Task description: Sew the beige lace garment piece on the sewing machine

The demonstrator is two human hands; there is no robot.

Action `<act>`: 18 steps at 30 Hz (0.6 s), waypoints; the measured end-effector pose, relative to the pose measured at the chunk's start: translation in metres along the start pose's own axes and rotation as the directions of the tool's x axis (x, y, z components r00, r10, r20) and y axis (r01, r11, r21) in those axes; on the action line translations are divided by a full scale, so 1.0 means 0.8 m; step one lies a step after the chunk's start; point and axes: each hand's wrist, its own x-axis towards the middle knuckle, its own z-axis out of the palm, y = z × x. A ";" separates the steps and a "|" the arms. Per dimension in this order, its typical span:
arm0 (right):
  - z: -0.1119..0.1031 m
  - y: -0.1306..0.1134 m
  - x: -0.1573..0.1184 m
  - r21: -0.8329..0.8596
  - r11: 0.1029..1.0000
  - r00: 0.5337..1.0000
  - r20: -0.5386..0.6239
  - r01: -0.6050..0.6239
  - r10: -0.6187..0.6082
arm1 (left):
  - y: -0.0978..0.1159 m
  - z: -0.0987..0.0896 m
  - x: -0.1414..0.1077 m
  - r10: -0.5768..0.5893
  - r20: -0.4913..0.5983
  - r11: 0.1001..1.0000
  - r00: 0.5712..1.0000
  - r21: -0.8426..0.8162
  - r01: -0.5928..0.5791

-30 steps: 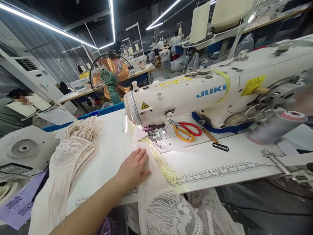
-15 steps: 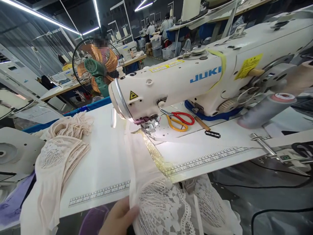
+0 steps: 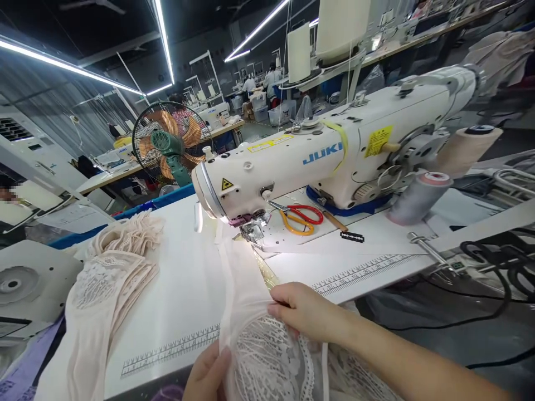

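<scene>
A pale pink lace garment hangs over the front edge of the white sewing table, its narrow upper part running up to the needle area of a white sewing machine. At the garment's left edge, my left hand pinches the fabric between thumb and fingers. My right hand grips the opposite edge, just above the lace cup. Beneath the fabric, near the needle plate, shows a strip of yellowish tape.
Scissors with red and orange handles, a blade and a grey thread cone lie or stand right of the needle. Stacked lace pieces are at left. A fan stands behind; people sit farther back.
My right hand has come into view from the right and taken hold of the garment's right edge. My left hand still holds the left edge. The camera view has shifted.
</scene>
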 end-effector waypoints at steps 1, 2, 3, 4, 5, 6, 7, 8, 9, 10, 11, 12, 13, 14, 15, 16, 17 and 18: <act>0.002 0.000 0.002 -0.033 0.999 1.000 -0.009 0.008 -0.009 | 0.002 0.001 0.002 0.032 -0.005 0.999 0.999 0.038 -0.031; 0.003 -0.001 0.002 -0.070 0.997 1.000 -0.023 0.019 -0.020 | 0.004 0.003 0.003 0.069 -0.004 0.994 0.998 0.086 -0.068; 0.004 -0.001 0.002 -0.106 0.994 0.999 -0.042 0.028 -0.033 | 0.005 0.004 0.004 0.108 0.007 0.984 0.994 0.140 -0.108; 0.004 -0.001 0.001 -0.139 0.990 0.997 -0.062 0.034 -0.043 | 0.007 0.006 0.006 0.144 0.026 0.970 0.989 0.193 -0.147; 0.004 -0.002 0.001 -0.165 0.986 0.995 -0.081 0.036 -0.050 | 0.008 0.008 0.007 0.173 0.047 0.954 0.984 0.241 -0.179; 0.004 -0.002 0.001 -0.181 0.983 0.994 -0.094 0.035 -0.053 | 0.009 0.010 0.008 0.188 0.062 0.941 0.980 0.274 -0.198; 0.005 -0.003 0.002 -0.190 0.981 0.993 -0.104 0.034 -0.055 | 0.009 0.011 0.009 0.184 0.069 0.938 0.981 0.286 -0.196; 0.006 -0.004 0.003 -0.190 0.981 0.992 -0.111 0.033 -0.055 | 0.009 0.012 0.010 0.161 0.073 0.946 0.984 0.273 -0.175; 0.007 -0.004 0.005 -0.183 0.983 0.991 -0.119 0.032 -0.055 | 0.009 0.013 0.011 0.119 0.079 0.963 0.990 0.235 -0.134; 0.008 -0.004 0.006 -0.168 0.985 0.991 -0.127 0.030 -0.052 | 0.007 0.014 0.013 0.062 0.093 0.982 0.994 0.175 -0.078; 0.009 -0.002 0.007 -0.147 0.989 0.989 -0.139 0.027 -0.047 | 0.006 0.015 0.014 0.004 0.117 0.995 0.993 0.103 -0.016; 0.010 0.000 0.006 -0.125 0.992 0.987 -0.156 0.021 -0.041 | 0.004 0.015 0.015 -0.048 0.146 0.999 0.988 0.033 0.043; 0.010 0.005 0.002 -0.110 0.994 0.984 -0.174 0.015 -0.034 | 0.002 0.015 0.016 -0.087 0.174 0.995 0.981 -0.028 0.093; 0.010 0.012 -0.004 -0.093 0.996 0.976 -0.214 0.017 -0.037 | -0.001 0.015 0.017 -0.112 0.197 0.989 0.974 -0.076 0.129; 0.010 0.020 -0.013 -0.074 0.997 0.958 -0.284 0.025 -0.045 | -0.003 0.014 0.017 -0.125 0.210 0.982 0.970 -0.114 0.151; 0.009 0.030 -0.026 -0.062 0.997 0.936 -0.348 0.035 -0.055 | -0.005 0.014 0.017 -0.125 0.217 0.977 0.968 -0.145 0.159; 0.007 0.041 -0.041 -0.020 0.997 0.884 -0.461 0.078 -0.078 | -0.007 0.014 0.016 -0.123 0.219 0.971 0.968 -0.173 0.163; 0.006 0.051 -0.058 0.007 0.996 0.837 -0.543 0.088 -0.071 | -0.009 0.014 0.015 -0.123 0.219 0.966 0.968 -0.198 0.168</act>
